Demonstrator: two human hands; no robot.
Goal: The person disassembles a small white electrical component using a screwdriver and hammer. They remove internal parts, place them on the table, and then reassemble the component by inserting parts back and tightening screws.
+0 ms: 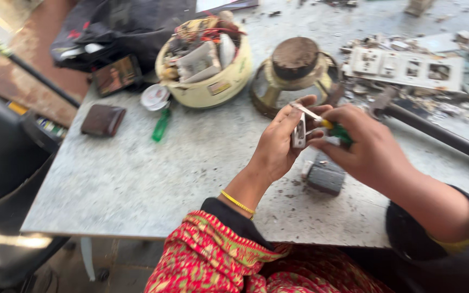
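Two hands over grey table [137, 179]: small white part [298, 132] gripped by left hand [278, 144]; green-handled screwdriver [332, 126] pinched by right hand [365, 149].

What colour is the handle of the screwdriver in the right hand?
Green, with a yellow collar; the screwdriver shows in the head view.

A grey, speckled table [137, 184] fills most of the frame under bright daylight. At upper left lies a reddish-brown floor [33, 70]; a dark chair [1, 152] stands at left.
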